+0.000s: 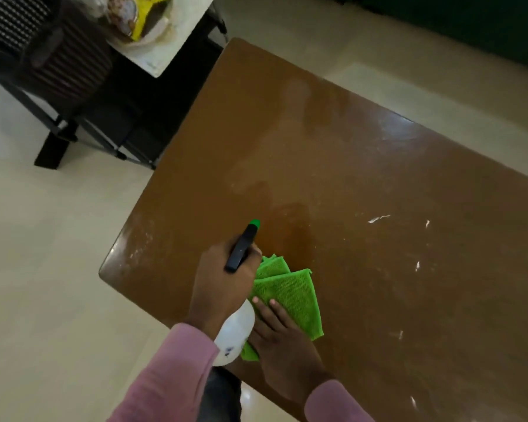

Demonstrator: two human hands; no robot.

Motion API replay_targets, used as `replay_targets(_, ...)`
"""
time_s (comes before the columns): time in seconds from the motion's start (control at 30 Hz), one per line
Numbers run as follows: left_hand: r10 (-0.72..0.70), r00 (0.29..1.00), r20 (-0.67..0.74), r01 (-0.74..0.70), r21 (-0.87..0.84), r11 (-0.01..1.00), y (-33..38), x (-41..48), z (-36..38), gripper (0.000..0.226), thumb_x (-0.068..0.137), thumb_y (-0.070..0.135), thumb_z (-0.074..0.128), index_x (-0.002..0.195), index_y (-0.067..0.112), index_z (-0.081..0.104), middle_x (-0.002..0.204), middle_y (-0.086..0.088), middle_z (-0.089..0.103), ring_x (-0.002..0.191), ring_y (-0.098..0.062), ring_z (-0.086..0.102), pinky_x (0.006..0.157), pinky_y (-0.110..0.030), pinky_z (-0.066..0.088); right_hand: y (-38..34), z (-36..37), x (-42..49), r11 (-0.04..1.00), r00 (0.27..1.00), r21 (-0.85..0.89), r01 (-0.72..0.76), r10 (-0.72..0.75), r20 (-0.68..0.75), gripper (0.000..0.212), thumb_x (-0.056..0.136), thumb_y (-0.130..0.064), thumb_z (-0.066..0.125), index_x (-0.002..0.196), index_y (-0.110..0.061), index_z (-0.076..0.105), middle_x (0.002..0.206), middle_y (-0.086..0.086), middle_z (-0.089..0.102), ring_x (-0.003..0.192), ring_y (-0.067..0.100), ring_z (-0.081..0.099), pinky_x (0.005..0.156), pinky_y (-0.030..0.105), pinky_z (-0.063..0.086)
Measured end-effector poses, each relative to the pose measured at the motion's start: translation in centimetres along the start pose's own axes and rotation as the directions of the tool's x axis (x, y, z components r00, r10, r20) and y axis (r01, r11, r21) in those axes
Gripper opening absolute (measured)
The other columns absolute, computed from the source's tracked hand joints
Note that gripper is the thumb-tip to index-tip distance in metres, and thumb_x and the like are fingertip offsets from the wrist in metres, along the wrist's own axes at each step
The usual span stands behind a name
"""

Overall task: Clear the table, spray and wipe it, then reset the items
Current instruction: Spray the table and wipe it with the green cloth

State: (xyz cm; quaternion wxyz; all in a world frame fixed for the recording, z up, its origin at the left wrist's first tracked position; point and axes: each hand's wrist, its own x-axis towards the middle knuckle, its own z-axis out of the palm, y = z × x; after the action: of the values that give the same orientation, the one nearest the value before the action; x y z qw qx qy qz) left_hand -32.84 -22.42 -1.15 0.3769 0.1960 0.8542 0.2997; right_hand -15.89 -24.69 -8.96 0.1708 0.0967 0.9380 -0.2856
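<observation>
A brown wooden table fills the middle and right of the head view, its top bare with pale streaks and damp patches. My left hand grips a white spray bottle with a black head and green nozzle, held over the table's near left part and pointing toward the far side. My right hand lies flat on a folded green microfibre cloth that rests on the tabletop beside the bottle.
A white side surface at the upper left carries a plate with a yellow packet. A dark chair stands next to it. Pale floor tiles surround the table. A dark green wall runs along the top right.
</observation>
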Motion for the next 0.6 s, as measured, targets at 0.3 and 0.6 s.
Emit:
replay_targets(0.3, 0.1, 0.981, 0.165, -0.12, 0.114, 0.986, 2.7, 4.7, -0.4, 0.039, 0.09, 0.028, 0.062, 0.059, 0.008, 0.051, 0.043, -0.001, 0.048, 0.041, -0.024, 0.044, 0.046, -0.036, 0.037, -2.4, 0.9, 1.1, 0.978, 0.977, 0.017, -0.206, 0.207, -0.042, 0.063, 0.076, -0.039, 0.045, 0.137, -0.024, 0.046, 0.143, -0.007, 0.047, 0.133, 0.023, 0.045, 0.109, 0.043, 0.024)
replay_targets(0.6, 0.223, 0.918, 0.329, -0.276, 0.124, 0.953, 2.0, 8.0, -4.0, 0.04, 0.088, 0.026, 0.061, 0.054, 0.012, 0.047, 0.046, -0.004, 0.046, 0.045, -0.027, 0.043, 0.048, -0.036, 0.036, -7.2, 1.5, 4.3, 0.769, 0.764, 0.174, -0.616, 0.636, -0.108, 0.081, 0.073, -0.031, 0.048, 0.15, -0.017, 0.027, 0.158, 0.0, 0.021, 0.144, 0.027, 0.026, 0.114, 0.044, 0.013)
